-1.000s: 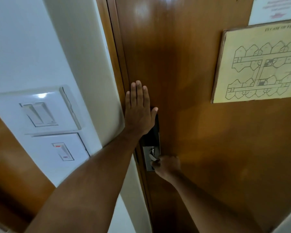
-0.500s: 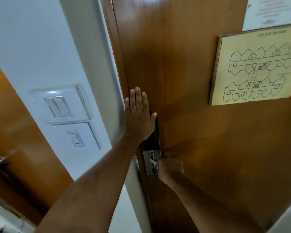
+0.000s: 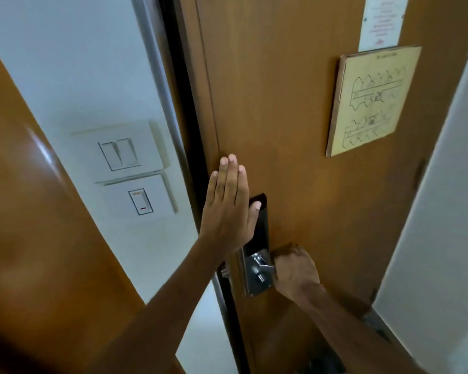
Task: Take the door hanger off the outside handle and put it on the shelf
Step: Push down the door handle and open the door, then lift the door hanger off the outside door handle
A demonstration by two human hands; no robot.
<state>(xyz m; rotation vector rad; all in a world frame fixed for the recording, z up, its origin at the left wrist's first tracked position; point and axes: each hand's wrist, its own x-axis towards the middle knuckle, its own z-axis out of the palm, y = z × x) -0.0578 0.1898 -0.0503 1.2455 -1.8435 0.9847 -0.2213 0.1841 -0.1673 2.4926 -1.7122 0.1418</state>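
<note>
A: Left to right, what do I have? A wooden panel at the far left, then the white wall with a double switch above a single switch. Next comes the door frame, with a dark gap between it and the door. A second ago that gap was closed; the door has swung inward, so the outside face is becoming reachable.

B: And my hands?

A: My left hand lies flat on the door edge above the lock plate, fingers straight and pressed together, gripping nothing. My right hand is curled closed round the inside handle, which runs roughly level toward the right.

B: Where is the door hanger?

A: Not visible. By my judgement it hangs on the outside handle, behind the door; its facing and long axis cannot be told from here. The shelf is not in view either.

B: Further right?

A: A floor plan plaque and a white notice fixed to the door, then a pale wall
</note>
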